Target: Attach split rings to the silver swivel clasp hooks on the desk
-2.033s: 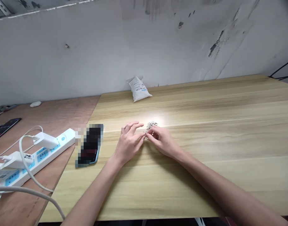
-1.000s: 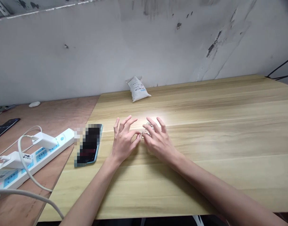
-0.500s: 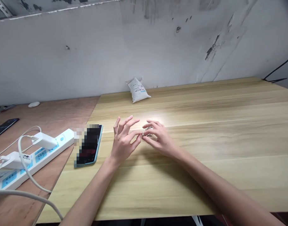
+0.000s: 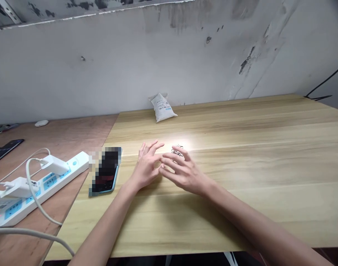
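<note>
My left hand (image 4: 148,166) is raised just over the wooden table, its thumb and index finger pinched together and its other fingers lifted. My right hand (image 4: 182,170) meets it from the right, with its thumb and index tips at the left fingertips and the remaining fingers spaced apart. Anything held where the tips meet is too small or too covered to make out. A small heap of shiny metal pieces (image 4: 176,150) lies on the table just behind my right fingers, which partly cover it.
A phone with a blue edge (image 4: 113,181) lies left of my hands. A white power strip (image 4: 80,162) with plugged-in chargers and cables crosses the brown board farther left. By the wall sits a labelled white packet (image 4: 164,109). Another phone (image 4: 5,150) rests at the far left.
My right hand has moved left and turned over the left fingertips, uncovering more of the metal heap. A small shiny piece seen at the fingertips earlier is now hidden. The view has shifted slightly.
</note>
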A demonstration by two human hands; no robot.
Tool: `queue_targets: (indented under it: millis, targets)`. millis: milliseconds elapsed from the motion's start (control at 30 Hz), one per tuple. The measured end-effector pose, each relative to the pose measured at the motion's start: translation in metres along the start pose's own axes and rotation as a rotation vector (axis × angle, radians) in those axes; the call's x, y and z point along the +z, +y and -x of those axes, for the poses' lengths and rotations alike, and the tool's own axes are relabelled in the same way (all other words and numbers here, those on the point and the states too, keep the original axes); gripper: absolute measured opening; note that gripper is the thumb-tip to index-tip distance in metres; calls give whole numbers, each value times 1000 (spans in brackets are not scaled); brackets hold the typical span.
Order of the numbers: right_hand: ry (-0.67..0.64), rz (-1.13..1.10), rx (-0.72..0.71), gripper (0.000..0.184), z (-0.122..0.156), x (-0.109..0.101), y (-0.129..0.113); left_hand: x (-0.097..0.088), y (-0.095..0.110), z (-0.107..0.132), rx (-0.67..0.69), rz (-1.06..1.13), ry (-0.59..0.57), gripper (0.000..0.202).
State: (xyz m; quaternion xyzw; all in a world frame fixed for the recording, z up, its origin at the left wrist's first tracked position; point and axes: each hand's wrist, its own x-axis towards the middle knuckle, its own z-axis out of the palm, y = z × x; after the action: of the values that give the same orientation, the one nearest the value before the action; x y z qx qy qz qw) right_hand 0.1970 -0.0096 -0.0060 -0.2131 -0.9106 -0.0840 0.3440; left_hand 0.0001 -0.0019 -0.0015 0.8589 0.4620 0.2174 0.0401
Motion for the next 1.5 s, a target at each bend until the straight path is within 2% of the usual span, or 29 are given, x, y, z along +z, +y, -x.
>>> queue_targets:
  millis: [133, 233, 300, 500, 700, 800, 933, 1133, 1267, 1400, 1500]
  targets:
    - [-127, -15, -3, 20, -2, 1, -5, -7, -14, 1, 24, -109, 43, 15]
    - [-260, -151, 74, 7, 0, -7, 4, -12, -22, 2, 66, -170, 38, 16]
    - [-289, -251, 137, 5, 2, -13, 13, -14, -24, 3, 85, -174, 19, 16]
    - [-115, -168, 390, 16, 13, -5, 41, -13, -18, -4, 109, -206, 73, 13]
    - [16, -151, 502, 17, 17, 5, 47, 7, 7, -25, 169, -311, 85, 16]
    - [56, -161, 514, 17, 18, 7, 46, 13, 12, -31, 176, -351, 63, 21]
    - [56, -176, 511, 19, 19, 9, 47, 11, 15, -34, 144, -367, 7, 22]
    - [8, -197, 514, 18, 20, 12, 48, -5, 15, -47, 44, -292, -197, 13]
    - [9, -203, 518, 18, 21, 13, 49, -16, 13, -54, 39, -286, -323, 17]
    - [-20, -191, 508, 16, 21, 12, 50, -17, 9, -52, 89, -252, -310, 15]
    - [-105, -191, 441, 10, 21, 11, 48, -15, 10, -50, 109, -263, -298, 15]
